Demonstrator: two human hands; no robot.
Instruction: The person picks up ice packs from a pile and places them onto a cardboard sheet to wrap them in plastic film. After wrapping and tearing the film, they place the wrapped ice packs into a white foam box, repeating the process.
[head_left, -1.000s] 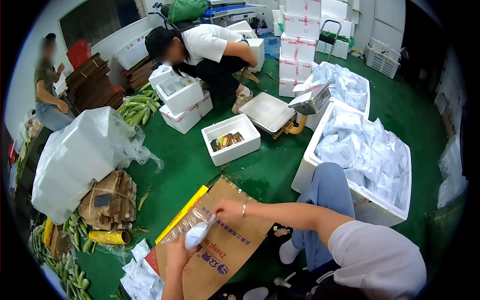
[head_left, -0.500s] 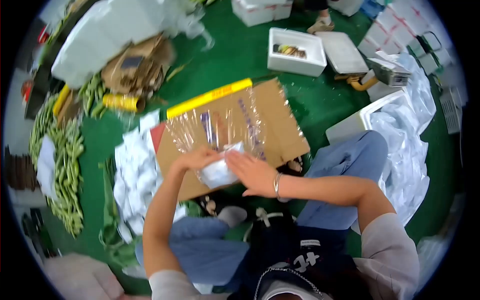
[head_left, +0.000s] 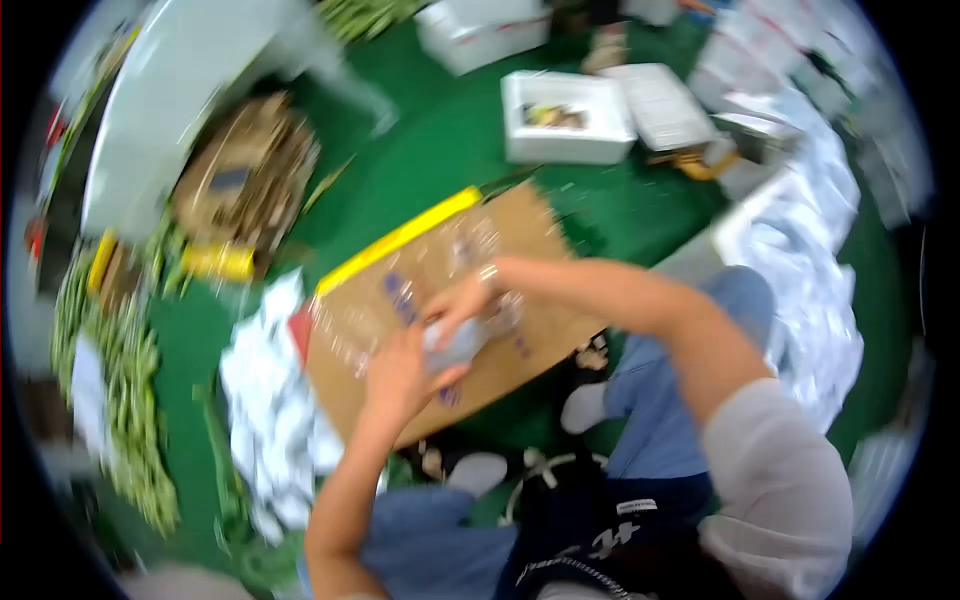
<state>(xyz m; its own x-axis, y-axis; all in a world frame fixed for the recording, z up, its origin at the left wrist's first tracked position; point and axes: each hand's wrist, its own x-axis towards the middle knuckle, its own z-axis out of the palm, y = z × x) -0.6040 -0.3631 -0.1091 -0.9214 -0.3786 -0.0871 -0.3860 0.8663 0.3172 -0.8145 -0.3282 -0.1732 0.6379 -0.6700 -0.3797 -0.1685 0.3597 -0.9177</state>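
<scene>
A small white-wrapped bundle (head_left: 456, 343) lies on a flat cardboard sheet (head_left: 545, 270) before my knees; its contents are hidden. Around its left end, my left hand (head_left: 398, 372) is closed, thumb on the near side and fingers on the far side. My right hand (head_left: 462, 303) bends over the bundle's upper left, fingers closed on its wrapping close to my left fingertips. Clear plastic film (head_left: 345, 325) spreads on the cardboard around the bundle. Motion blurs the fingers somewhat.
White sheets (head_left: 270, 400) are heaped left of the cardboard, with long green vegetables (head_left: 130, 400) beyond. A yellow roll (head_left: 218, 262) lies near flattened cardboard (head_left: 250, 170). An open foam box (head_left: 570, 145) stands ahead. White plastic bags (head_left: 800, 260) fill the right side.
My right hand has swung up and over to the bundle's far left side. My left hand has turned from lying along the bundle to gripping its left end. The view has shifted slightly.
</scene>
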